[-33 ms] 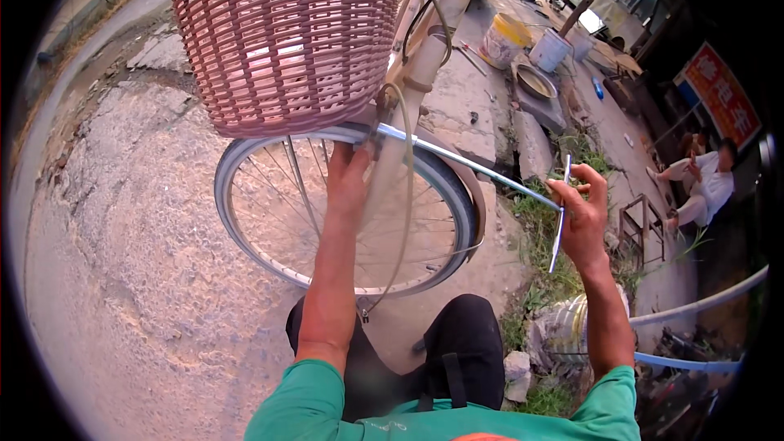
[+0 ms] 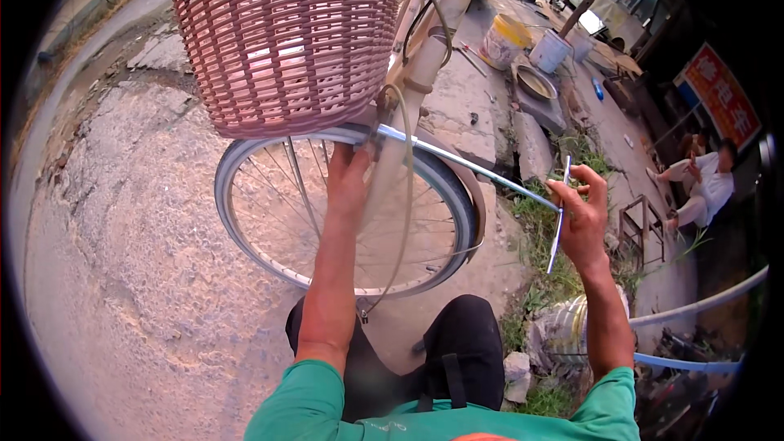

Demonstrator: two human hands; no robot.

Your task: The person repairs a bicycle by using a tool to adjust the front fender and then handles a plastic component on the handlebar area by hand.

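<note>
My right hand [image 2: 581,214] is closed on the crossbar of a silver T-handle wrench [image 2: 488,172], whose long shaft runs leftward to the bicycle fork [image 2: 416,73], just below the wicker basket [image 2: 278,41]. My left hand [image 2: 347,184] reaches up to the fork beside the shaft's far end, fingers bent, what they grip partly hidden. The front wheel [image 2: 459,204] is behind my left forearm. A loose cable [image 2: 406,204] hangs down past the fork.
Yellow bucket [image 2: 502,37], white bucket [image 2: 549,51] and metal basin [image 2: 536,82] stand behind the bicycle. Another person [image 2: 706,188] sits at the right below a red sign [image 2: 719,94], near a metal frame [image 2: 641,233]. Hoses [image 2: 694,302], weeds and broken concrete lie at lower right.
</note>
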